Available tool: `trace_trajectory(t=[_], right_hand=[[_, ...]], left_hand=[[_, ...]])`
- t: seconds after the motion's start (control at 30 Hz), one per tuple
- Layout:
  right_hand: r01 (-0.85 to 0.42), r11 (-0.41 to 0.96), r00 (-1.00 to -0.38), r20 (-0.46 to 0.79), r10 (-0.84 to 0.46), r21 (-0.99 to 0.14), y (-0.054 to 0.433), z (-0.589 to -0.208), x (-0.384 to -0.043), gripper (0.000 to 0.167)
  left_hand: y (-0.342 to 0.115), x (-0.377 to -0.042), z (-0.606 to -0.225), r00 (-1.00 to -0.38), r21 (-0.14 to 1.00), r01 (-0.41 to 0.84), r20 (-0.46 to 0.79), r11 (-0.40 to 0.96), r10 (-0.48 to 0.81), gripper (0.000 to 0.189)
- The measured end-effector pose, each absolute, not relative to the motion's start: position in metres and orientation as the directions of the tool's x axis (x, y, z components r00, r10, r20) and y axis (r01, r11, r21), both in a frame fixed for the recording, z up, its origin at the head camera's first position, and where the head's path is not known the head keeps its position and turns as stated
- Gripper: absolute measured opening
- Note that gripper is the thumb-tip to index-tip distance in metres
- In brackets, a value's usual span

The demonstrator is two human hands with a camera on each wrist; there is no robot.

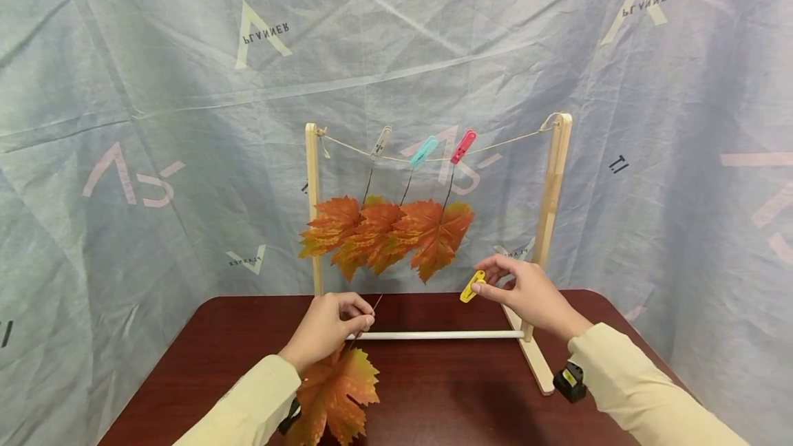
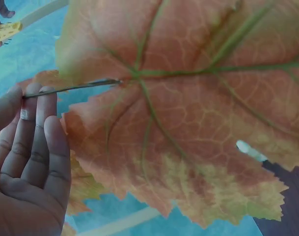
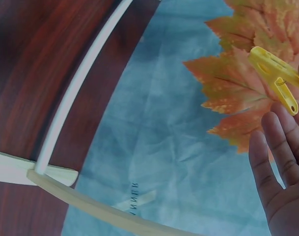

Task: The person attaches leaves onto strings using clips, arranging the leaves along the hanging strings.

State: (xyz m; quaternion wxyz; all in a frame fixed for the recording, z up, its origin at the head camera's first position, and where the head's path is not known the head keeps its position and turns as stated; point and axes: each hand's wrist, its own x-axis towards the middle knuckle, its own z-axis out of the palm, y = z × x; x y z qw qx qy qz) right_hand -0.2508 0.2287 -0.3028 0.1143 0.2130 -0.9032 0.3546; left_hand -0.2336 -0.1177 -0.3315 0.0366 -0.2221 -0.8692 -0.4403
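Note:
My left hand (image 1: 337, 325) pinches the thin stem of an orange maple leaf (image 1: 341, 391), which hangs below the fingers at the front of the table. In the left wrist view the leaf's veined underside (image 2: 188, 98) fills much of the picture, its stem (image 2: 73, 88) held between thumb and fingertips. My right hand (image 1: 523, 291) holds a yellow clothespin (image 1: 473, 286) by thumb and fingers, right of the hanging leaves. Three more orange leaves (image 1: 434, 232) hang by their stems from a string, under a clear clothespin (image 1: 382, 141), a light blue clothespin (image 1: 424, 151) and a pink clothespin (image 1: 462, 146).
The string (image 1: 514, 141) sags between two wooden posts, the left post (image 1: 312, 157) and the right post (image 1: 553, 191). A white rod (image 1: 434, 335) joins them low over the dark red table (image 1: 446, 377). A wooden foot (image 1: 535, 363) supports the right post. Behind hangs a grey printed cloth (image 1: 396, 33).

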Motion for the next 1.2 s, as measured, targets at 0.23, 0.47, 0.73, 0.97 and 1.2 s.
trace_trajectory(t=[0.23,0.47,0.73,0.97,1.2], right_hand=[[-0.476,0.647,-0.877,0.376,-0.298,-0.596,0.230,-0.289,-0.252,0.034],[-0.490,0.647,-0.865,0.418,-0.278,-0.584,0.234,-0.277,-0.252,0.036],[-0.513,0.655,-0.847,0.451,-0.281,-0.555,0.238,-0.263,-0.253,0.030],[-0.531,0.673,-0.829,0.481,-0.287,-0.515,0.242,-0.253,-0.252,0.026],[-0.557,0.671,-0.804,0.522,-0.285,-0.490,0.247,-0.240,-0.250,0.021]], left_hand=[[-0.102,-0.233,-0.324,-0.894,0.775,0.428,0.288,0.466,0.342,0.005],[-0.083,-0.235,-0.320,-0.888,0.787,0.441,0.315,0.430,0.334,0.007],[-0.064,-0.236,-0.313,-0.885,0.813,0.447,0.339,0.374,0.320,0.008],[-0.050,-0.240,-0.307,-0.883,0.830,0.449,0.354,0.332,0.308,0.006],[-0.033,-0.243,-0.301,-0.883,0.839,0.448,0.359,0.310,0.303,0.006]])
